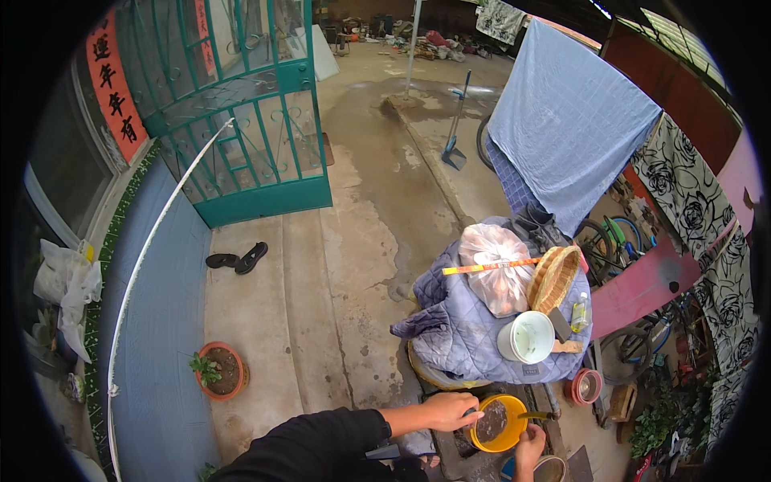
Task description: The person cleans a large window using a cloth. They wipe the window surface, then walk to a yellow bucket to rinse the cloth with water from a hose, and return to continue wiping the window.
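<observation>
A yellow bucket (521, 425) stands low in front of me, with brown, wet-looking contents inside. My left hand (449, 412) reaches in from the left to its rim. Between that thumb and the fingers shows a small dark object (470, 412), too small to name. On the bucket's right side is my right hand (530, 449), fingers curled close to the rim; whether they grip it I cannot tell. A greenish-brown stick or pipe (537, 415) crosses the rim just above the right hand. Under my right wrist another round container (549, 469) is partly hidden.
Beyond the bucket, a quilt-covered table (458, 355) carries a white bucket (512, 340), a tied plastic bag (493, 241), a wicker basket (554, 277) and an oil-coloured bottle (580, 313). A potted plant (223, 370) and black slippers (244, 259) are at left. Small pots (584, 387) stand right.
</observation>
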{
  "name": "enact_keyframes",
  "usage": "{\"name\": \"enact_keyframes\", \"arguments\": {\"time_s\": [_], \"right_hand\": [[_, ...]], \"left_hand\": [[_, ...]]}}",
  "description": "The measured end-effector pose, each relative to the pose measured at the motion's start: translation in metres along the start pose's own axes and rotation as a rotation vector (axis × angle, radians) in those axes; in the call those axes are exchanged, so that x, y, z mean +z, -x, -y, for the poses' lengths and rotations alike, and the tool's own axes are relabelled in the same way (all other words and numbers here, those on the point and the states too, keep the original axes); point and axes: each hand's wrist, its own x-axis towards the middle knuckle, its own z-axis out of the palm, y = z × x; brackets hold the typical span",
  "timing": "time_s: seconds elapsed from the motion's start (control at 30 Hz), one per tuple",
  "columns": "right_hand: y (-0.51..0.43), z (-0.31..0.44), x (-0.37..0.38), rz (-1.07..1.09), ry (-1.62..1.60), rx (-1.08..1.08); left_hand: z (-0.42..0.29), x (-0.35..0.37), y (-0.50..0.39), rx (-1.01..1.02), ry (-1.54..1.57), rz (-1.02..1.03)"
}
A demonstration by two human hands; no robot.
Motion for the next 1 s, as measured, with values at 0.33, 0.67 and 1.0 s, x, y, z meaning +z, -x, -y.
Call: {"name": "enact_keyframes", "arguments": {"time_s": [0.33, 0.67, 1.0], "right_hand": [[0.1, 0.33, 0.333, 0.73, -0.106, -0.713], [0.026, 0.459, 0.564, 0.821, -0.524, -0.077], [-0.168, 0.482, 0.711, 0.602, -0.136, -0.05]], "left_hand": [[0.113, -0.195, 0.13, -0.48, 1.168, -0.605], [0.227, -0.309, 0.24, -0.764, 0.656, -0.719], [0.322, -0.264, 0.426, -1.47, 0.251, -0.443]]}}
